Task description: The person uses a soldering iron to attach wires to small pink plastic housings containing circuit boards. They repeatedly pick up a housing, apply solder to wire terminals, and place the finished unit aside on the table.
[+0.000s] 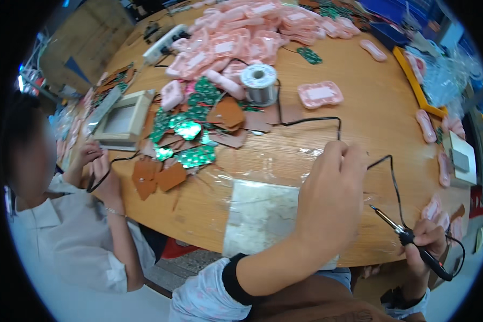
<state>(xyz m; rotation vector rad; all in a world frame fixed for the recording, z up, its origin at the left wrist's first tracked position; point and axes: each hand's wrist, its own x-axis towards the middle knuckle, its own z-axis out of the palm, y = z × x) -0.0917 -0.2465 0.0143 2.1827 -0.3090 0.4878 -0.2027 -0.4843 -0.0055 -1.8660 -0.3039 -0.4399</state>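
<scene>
The right hand (426,236) grips a soldering iron (408,233) at the near right while the left hand (333,185) pinches the black wire (311,121) on the table (359,123), ready for soldering.

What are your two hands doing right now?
Left hand: closed, pinching a black wire.
Right hand: closed around a soldering iron.

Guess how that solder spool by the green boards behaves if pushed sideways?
The solder spool stands on its flat end on the wooden table, so it would probably slide, not roll. It looks thickly wound with metal wire, so likely heavy for its size. Tipped onto its side, the round flanges could let it roll.
</scene>
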